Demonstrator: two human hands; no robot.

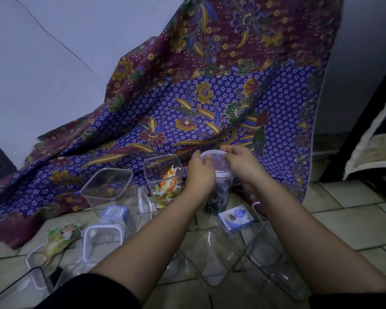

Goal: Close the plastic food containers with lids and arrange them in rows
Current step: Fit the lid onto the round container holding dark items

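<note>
A tall clear round container (221, 192) with dark contents stands on the tiled floor at centre. A round translucent lid (214, 156) rests on its mouth. My left hand (200, 172) grips the lid's left edge and my right hand (239, 162) grips its right edge. To the left stands an open square container (163, 172) holding colourful sachets. Further left is an empty open square container (108, 186). A square lid with white clips (103, 236) lies flat in front of it. More clear containers (212, 255) lie near my forearms.
A purple and maroon batik cloth (210, 97) hangs from the wall down onto the floor behind the containers. A small blue and white box (236, 217) and a green snack packet (58, 239) lie on the tiles. A dark frame (366, 134) stands at right.
</note>
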